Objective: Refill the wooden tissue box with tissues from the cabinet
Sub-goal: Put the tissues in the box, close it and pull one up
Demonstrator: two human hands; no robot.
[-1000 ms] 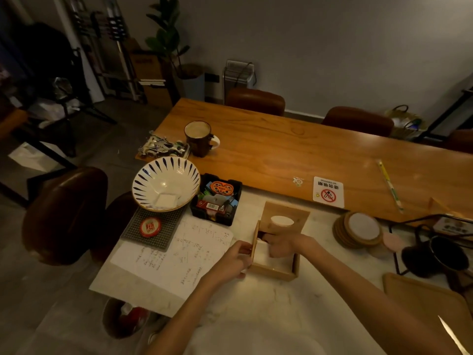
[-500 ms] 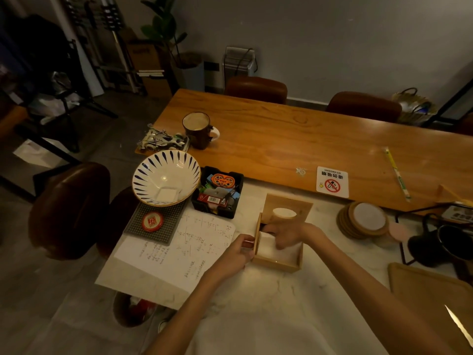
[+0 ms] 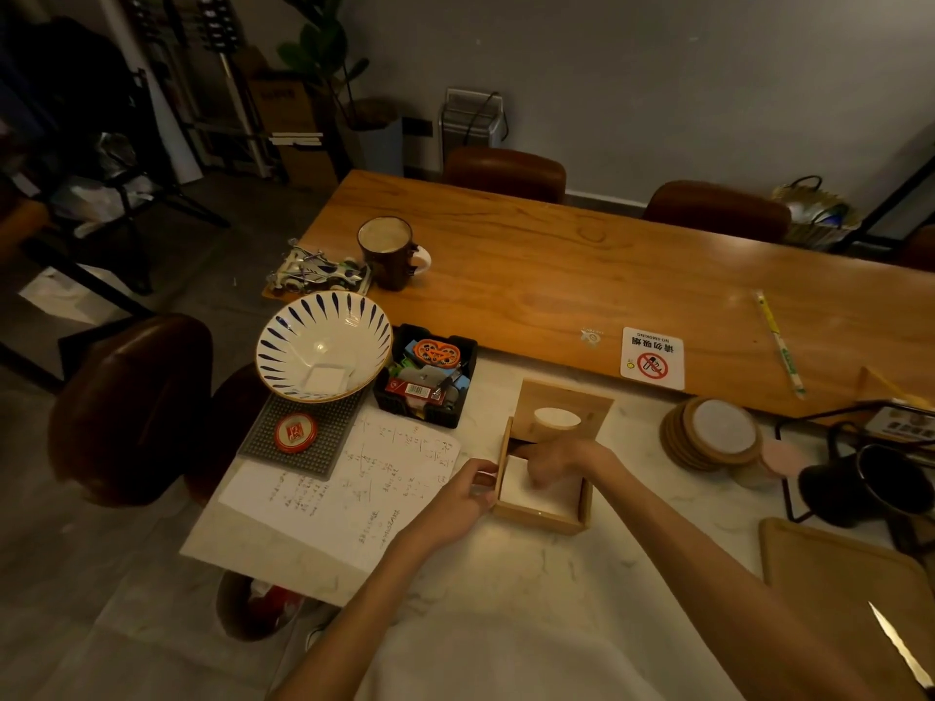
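Note:
The square wooden tissue box sits open on the white marble counter, with white tissues lying inside it. Its wooden lid, with an oval slot, lies flat on the counter just behind the box. My left hand grips the box's left wall. My right hand reaches into the box from the right, fingers bent down onto the far part of the tissues.
A written sheet of paper lies left of the box. Behind it stand a blue-striped bowl and a black tray of small items. A coaster stack and black pitcher are right. A knife rests on a wooden board.
My right hand has shifted slightly deeper and toward the box's far left corner, pressing on the tissues. My left hand keeps its hold on the left wall.

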